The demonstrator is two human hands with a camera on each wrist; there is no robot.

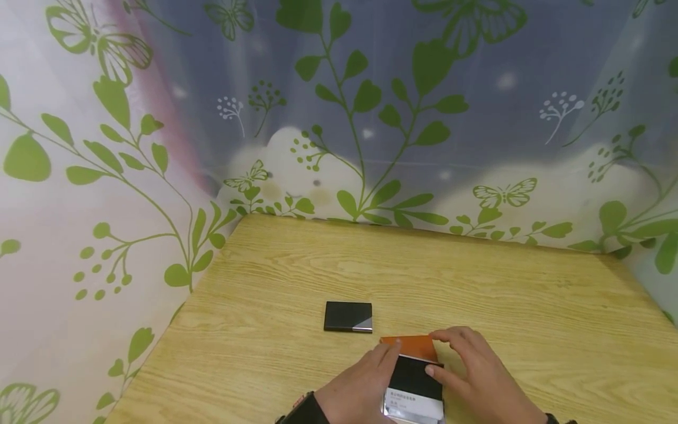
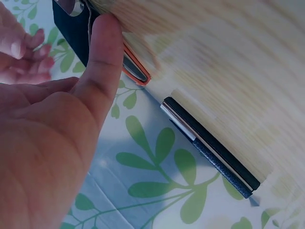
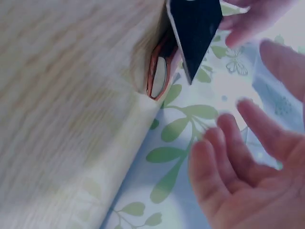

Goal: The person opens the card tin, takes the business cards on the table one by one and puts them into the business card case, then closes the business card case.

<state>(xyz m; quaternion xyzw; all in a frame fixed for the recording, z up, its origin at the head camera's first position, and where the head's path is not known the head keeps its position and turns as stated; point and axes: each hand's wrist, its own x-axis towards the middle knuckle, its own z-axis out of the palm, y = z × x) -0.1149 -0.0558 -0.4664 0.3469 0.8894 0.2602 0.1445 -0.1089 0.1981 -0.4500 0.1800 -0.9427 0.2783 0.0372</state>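
Note:
An orange card case (image 1: 410, 346) lies open near the table's front edge, its black-lined lid (image 1: 418, 380) raised toward me, with white cards (image 1: 414, 406) at its near end. My left hand (image 1: 365, 383) holds the lid's left edge, with the thumb (image 2: 102, 52) pressed flat along it; the orange case's rim (image 2: 136, 69) shows just past the thumb. My right hand (image 1: 477, 377) hovers at the case's right side. Its fingers (image 3: 228, 157) are spread and relaxed, a little apart from the lid (image 3: 195, 28) and the orange case (image 3: 159, 76).
A shut black card case (image 1: 348, 317) with a silver corner lies on the wooden table (image 1: 477, 282) just beyond and left of the orange one; it appears edge-on as the black case (image 2: 209, 148). A leaf-patterned curtain (image 1: 371, 118) surrounds the table on three sides.

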